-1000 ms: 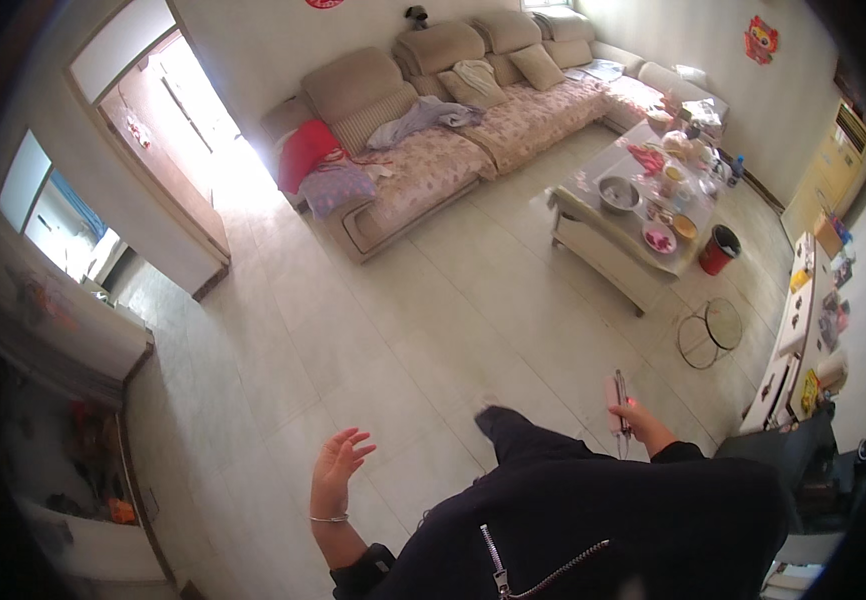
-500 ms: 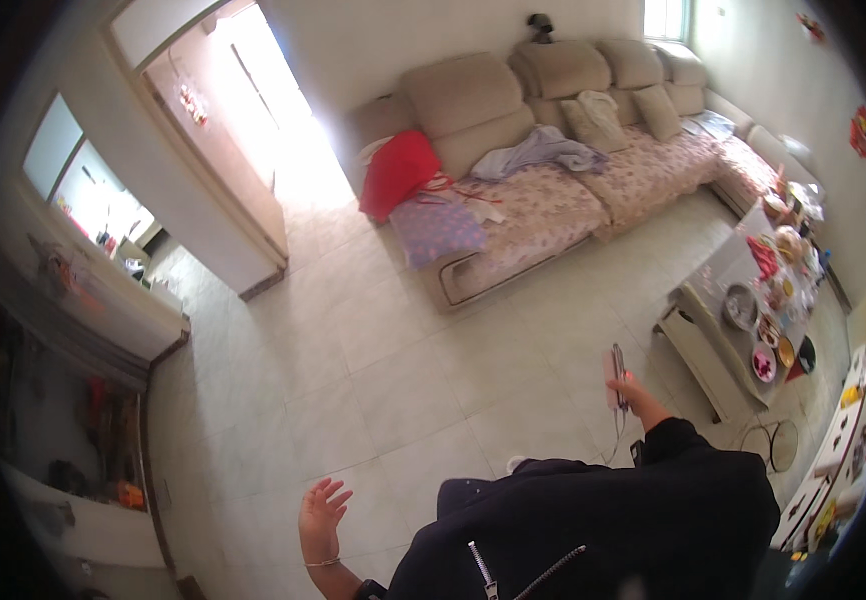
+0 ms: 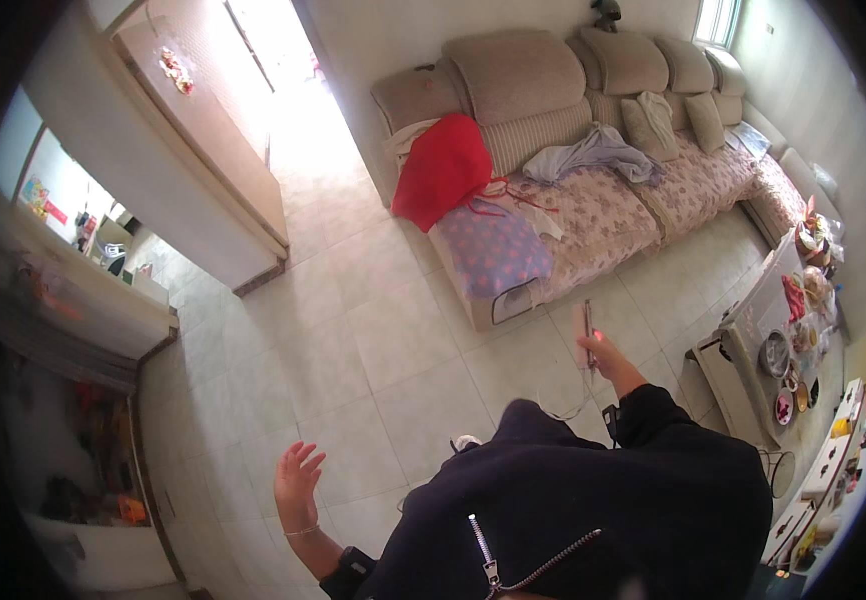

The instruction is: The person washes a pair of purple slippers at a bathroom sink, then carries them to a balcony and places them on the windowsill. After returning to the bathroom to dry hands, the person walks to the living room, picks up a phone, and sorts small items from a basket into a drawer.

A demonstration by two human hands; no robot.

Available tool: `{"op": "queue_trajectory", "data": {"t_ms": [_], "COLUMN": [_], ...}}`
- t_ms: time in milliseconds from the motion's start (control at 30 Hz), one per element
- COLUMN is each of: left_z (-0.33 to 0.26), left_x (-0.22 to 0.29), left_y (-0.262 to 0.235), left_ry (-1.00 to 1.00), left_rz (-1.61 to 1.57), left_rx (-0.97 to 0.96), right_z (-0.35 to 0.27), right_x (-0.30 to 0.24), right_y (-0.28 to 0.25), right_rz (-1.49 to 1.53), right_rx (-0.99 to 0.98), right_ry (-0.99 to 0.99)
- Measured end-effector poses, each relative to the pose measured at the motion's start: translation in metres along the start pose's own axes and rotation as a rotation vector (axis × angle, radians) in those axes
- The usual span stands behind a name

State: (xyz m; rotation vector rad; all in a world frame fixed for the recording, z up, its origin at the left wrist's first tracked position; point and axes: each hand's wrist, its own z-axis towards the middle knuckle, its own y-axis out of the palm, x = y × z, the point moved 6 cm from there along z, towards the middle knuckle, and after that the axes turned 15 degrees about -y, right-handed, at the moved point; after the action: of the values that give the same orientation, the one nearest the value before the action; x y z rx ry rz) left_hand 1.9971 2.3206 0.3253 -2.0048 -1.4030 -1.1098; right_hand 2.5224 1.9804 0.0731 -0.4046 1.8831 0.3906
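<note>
My right hand (image 3: pixel 607 356) is closed around a slim phone (image 3: pixel 584 325), held upright in front of me. A thin pale cable (image 3: pixel 575 411) hangs from the lower end of the phone and loops back toward my dark jacket (image 3: pixel 593 500). My left hand (image 3: pixel 298 485) is raised over the tiled floor on the left, fingers stretched out and nothing in it. A thin bracelet circles that wrist, and a dark band shows further up by the cuff.
Ahead stands a beige sofa (image 3: pixel 513 85) with a flowered cover, a red cloth (image 3: pixel 443 170) and a spotted purple cloth (image 3: pixel 498 250). Right is a low table (image 3: pixel 748 320) crowded with bowls; beyond it, a white drawer cabinet (image 3: pixel 833 450). A doorway (image 3: pixel 313 130) opens at the far left.
The sofa and doorway appear nearer, and the whole view has shifted. My right hand with the phone has moved left and up in the picture; my left hand has shifted slightly left and up.
</note>
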Motion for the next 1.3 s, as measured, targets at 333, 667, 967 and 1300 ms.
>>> {"op": "queue_trajectory", "data": {"t_ms": [333,667,967,1300], "left_z": [0.092,0.127,0.148,0.167], "left_x": [0.060,0.131,0.140,0.145], "left_y": [0.033,0.113,0.153,0.165], "left_ry": [-0.081,-0.197,-0.382,-0.482], "left_rz": [-0.028,-0.068,-0.001,0.057], "left_rx": [0.146,0.307,0.278,0.276], "right_z": [0.197,0.357,0.366,0.440], "right_x": [-0.018,-0.047,-0.025,-0.040], "right_y": [0.085,0.210,0.242,0.240], "right_rz": [-0.379,-1.007,-1.391,-1.265], "right_rx": [-0.223,-0.579,-0.957,-0.878], "right_ry": [0.002,-0.339,-0.450,-0.526]}}
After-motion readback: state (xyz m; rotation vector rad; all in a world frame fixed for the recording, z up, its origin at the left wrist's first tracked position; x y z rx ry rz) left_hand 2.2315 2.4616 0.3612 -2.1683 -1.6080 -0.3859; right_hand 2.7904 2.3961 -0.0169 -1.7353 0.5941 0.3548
